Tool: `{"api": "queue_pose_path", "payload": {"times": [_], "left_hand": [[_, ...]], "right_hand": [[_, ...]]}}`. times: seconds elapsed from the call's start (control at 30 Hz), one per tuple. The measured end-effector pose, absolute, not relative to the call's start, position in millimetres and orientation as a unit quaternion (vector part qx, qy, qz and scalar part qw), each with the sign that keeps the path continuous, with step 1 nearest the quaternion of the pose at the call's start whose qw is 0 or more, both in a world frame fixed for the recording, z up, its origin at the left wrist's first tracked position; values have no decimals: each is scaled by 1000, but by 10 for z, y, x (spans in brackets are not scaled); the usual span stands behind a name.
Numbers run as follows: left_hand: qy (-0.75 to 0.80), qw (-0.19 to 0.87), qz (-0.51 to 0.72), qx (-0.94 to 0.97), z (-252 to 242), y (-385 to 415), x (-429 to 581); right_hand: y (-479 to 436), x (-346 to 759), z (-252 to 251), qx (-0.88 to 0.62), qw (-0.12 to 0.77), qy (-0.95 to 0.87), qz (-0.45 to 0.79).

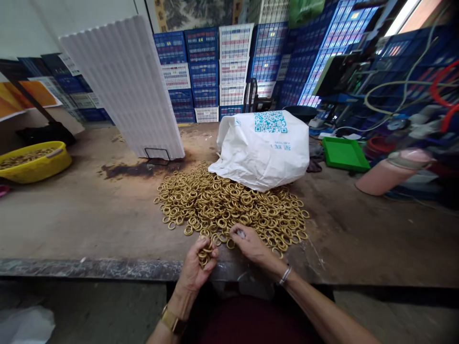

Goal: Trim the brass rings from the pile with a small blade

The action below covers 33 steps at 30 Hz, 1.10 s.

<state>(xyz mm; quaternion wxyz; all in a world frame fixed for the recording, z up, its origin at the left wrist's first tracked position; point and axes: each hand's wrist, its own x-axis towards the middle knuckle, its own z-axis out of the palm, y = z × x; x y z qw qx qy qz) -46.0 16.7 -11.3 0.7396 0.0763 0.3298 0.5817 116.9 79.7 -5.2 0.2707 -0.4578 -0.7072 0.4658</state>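
A wide heap of brass-coloured metal rings (229,198) lies in the middle of the worktable. At its near edge, my left hand (191,270) is palm up, its fingers curled around several rings (204,255). My right hand (255,247) rests at the front of the heap, to the right of the left one, with its fingers closed together. A small pale patch shows at its fingertips; whether it is a held thing or a finger covering I cannot make out. A white woven sack (261,157) with a blue printed code lies on the far side of the heap.
On the wooden table (89,215), a yellow basin (46,167) of small parts stands left. A white corrugated board (132,91) leans upright in a wire stand (158,155). At right are a green tray (344,154) and a pink bottle (390,174). Stacked crates (202,71) line the back.
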Motion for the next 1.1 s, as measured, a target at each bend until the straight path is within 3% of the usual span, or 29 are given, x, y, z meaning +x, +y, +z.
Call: {"api": "queue_pose_path", "payload": {"times": [0.17,0.37,0.73,1.0,1.1], "left_hand": [[318,759,559,99,-80,211,-405],[407,727,526,169,-27,215,-256],[459,681,508,259,-60,181,-80],[552,540,498,395,-105,151,-52],[533,577,493,374,-91,132,-53]], "right_hand": [[812,1218,-133,-469,308,-671,484],[752,1256,-44,-464,313,-698,448],[626,1287,41,-420,283,-817,276],[654,1245,31,-494,260,-684,469],[653,1227,53,-493,264,-664,496]]}}
